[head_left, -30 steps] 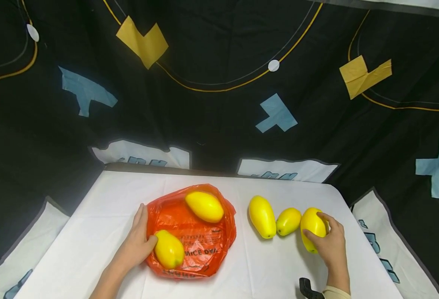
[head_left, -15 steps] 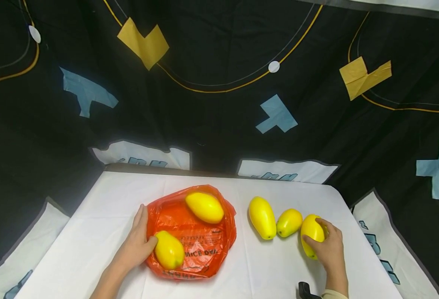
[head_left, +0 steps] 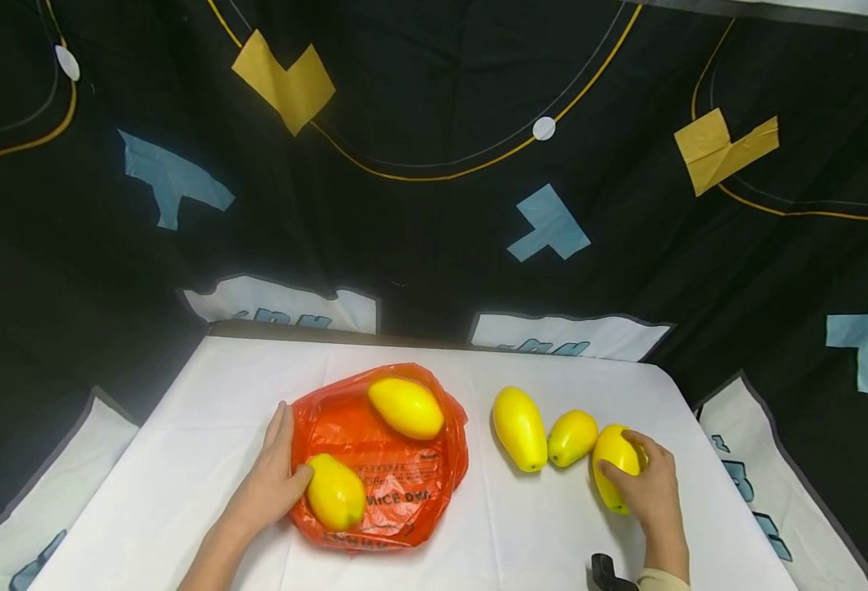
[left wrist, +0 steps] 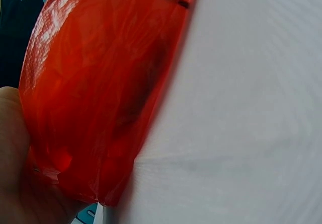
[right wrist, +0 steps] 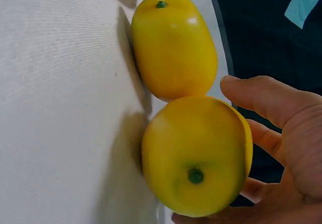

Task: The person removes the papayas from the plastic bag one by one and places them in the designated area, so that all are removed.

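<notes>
My right hand (head_left: 651, 484) grips a yellow mango (head_left: 612, 460) at the right end of a row on the table, thumb on the near left side and fingers over the far right. In the right wrist view this mango (right wrist: 196, 158) shows a green stem spot and lies right up against a smaller mango (right wrist: 173, 48). A larger mango (head_left: 519, 428) lies to the left of that one. My left hand (head_left: 274, 476) holds the left rim of an open red plastic bag (head_left: 374, 455), thumb inside beside a mango (head_left: 336, 492). Another mango (head_left: 406, 408) lies at the bag's far side.
The white table (head_left: 204, 394) ends at a dark back edge, with a black curtain (head_left: 419, 246) behind it. A black strap-like piece (head_left: 607, 570) shows at my right wrist, near the table's front.
My right hand has brought its mango slightly down and nearer to me, beside the small mango; over the last half second it has stayed there. The left hand and bag have kept still.
</notes>
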A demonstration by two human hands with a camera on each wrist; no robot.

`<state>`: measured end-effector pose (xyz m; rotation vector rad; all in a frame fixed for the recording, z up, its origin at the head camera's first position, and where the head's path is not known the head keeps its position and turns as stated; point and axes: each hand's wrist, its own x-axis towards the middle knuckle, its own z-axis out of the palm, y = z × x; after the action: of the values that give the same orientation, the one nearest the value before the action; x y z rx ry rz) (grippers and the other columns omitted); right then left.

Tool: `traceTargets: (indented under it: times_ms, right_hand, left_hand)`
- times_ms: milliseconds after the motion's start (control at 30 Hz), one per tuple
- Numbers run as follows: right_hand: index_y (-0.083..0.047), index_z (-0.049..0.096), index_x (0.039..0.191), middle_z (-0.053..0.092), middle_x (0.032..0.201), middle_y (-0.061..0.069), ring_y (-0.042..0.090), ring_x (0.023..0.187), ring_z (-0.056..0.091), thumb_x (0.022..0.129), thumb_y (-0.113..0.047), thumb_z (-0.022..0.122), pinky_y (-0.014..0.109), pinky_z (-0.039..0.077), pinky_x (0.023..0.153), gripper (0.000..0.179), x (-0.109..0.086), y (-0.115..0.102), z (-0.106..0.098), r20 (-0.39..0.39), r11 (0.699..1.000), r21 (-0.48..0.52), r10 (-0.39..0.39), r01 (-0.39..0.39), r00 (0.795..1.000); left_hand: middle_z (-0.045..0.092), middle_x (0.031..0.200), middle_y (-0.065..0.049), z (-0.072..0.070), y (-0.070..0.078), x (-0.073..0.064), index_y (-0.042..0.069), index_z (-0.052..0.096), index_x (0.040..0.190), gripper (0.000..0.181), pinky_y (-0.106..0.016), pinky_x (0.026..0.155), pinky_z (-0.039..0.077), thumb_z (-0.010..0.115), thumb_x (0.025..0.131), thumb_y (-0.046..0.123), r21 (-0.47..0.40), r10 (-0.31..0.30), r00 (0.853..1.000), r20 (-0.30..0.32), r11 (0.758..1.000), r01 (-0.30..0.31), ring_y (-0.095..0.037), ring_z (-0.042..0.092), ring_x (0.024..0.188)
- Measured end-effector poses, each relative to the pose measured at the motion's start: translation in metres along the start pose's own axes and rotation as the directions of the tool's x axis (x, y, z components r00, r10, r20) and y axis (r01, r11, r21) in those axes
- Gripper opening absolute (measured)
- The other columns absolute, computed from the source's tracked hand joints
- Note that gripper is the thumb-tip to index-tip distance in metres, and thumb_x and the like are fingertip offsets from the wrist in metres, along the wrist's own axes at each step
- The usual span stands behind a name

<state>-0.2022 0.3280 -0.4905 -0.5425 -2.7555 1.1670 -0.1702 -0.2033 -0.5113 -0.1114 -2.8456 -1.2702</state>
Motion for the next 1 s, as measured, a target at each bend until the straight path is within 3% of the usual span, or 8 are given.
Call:
traceTargets:
  times_ms: [200, 400, 633, 1000]
  right_hand:
    - [-0.009, 0.045, 0.143, 0.021, 0.150, 0.030, 0.052, 0.133, 0.027, 0.081, -0.026, 0.077, 0.066, 0.030, 0.105, 0.072, 0.000, -0.006, -0.002, -0.010, 1.000, -0.015, -0.009, 0.009, 1.000]
    - [-0.008, 0.046, 0.142, 0.020, 0.151, 0.029, 0.051, 0.134, 0.024, 0.081, -0.027, 0.076, 0.069, 0.026, 0.105, 0.070, -0.002, -0.012, -0.006, -0.048, 0.999, -0.030, -0.032, 0.030, 0.998]
    - [-0.009, 0.045, 0.144, 0.023, 0.151, 0.027, 0.049, 0.134, 0.027, 0.083, -0.028, 0.075, 0.069, 0.028, 0.104, 0.070, -0.006, -0.025, -0.014, -0.114, 0.996, -0.039, -0.082, 0.078, 0.990]
    - [-0.017, 0.049, 0.142, 0.033, 0.150, 0.015, 0.038, 0.129, 0.033, 0.081, -0.028, 0.076, 0.066, 0.035, 0.099, 0.068, -0.013, -0.053, -0.020, -0.172, 0.982, 0.006, -0.185, 0.189, 0.968]
  left_hand:
    - [-0.014, 0.161, -0.015, 0.001, -0.001, 0.000, 0.001, -0.004, 0.155, 0.091, -0.062, 0.112, 0.017, 0.057, 0.088, 0.009, -0.002, 0.006, 1.000, -0.004, 1.000, -0.006, -0.039, 0.003, 0.146]
    - [-0.015, 0.161, -0.013, 0.002, -0.002, 0.000, 0.002, -0.005, 0.155, 0.091, -0.061, 0.112, 0.017, 0.057, 0.089, 0.009, 0.004, 0.007, 1.000, -0.006, 1.000, -0.007, -0.039, 0.003, 0.146]
    - [-0.015, 0.161, -0.011, 0.002, -0.002, 0.000, 0.002, -0.004, 0.155, 0.091, -0.061, 0.112, 0.018, 0.057, 0.089, 0.010, 0.014, 0.005, 1.000, -0.006, 1.000, -0.005, -0.039, 0.004, 0.146]
    - [-0.015, 0.161, -0.013, 0.002, -0.003, 0.000, 0.001, -0.005, 0.155, 0.091, -0.061, 0.112, 0.016, 0.057, 0.088, 0.009, 0.001, 0.016, 1.000, -0.010, 1.000, -0.016, -0.039, 0.003, 0.146]
